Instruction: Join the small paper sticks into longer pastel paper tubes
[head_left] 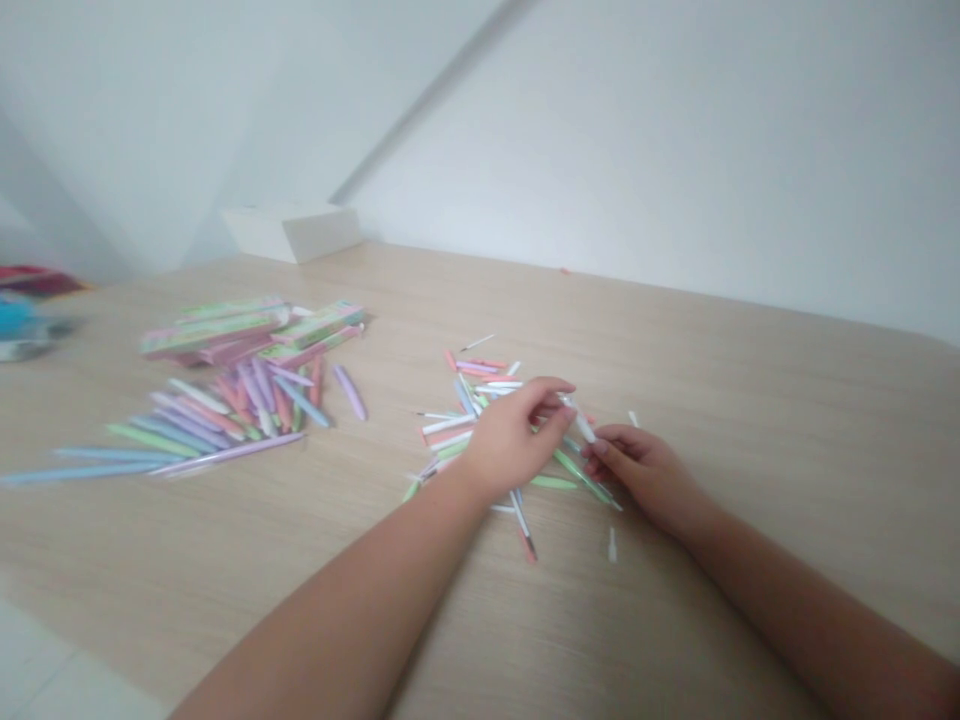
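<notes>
Between my two hands is a slim white pen part (583,425), tilted down to the right. My left hand (514,435) pinches its upper end with thumb and fingers, and my right hand (649,475) grips the lower end. Under and around them lies a loose heap of pastel pen pieces, among them a green tube (589,478), a light green piece (553,483) and a white refill with a dark tip (521,522). A small whitish piece (613,546) lies apart, below my right hand. Blur hides the finer detail of the held part.
Left on the wooden table (675,640) is a pile of purple, blue, green and coral pens (247,395). Behind it several printed pen boxes (315,325) are stacked. A white box (300,232) stands by the wall, and a blue object (16,320) sits at far left.
</notes>
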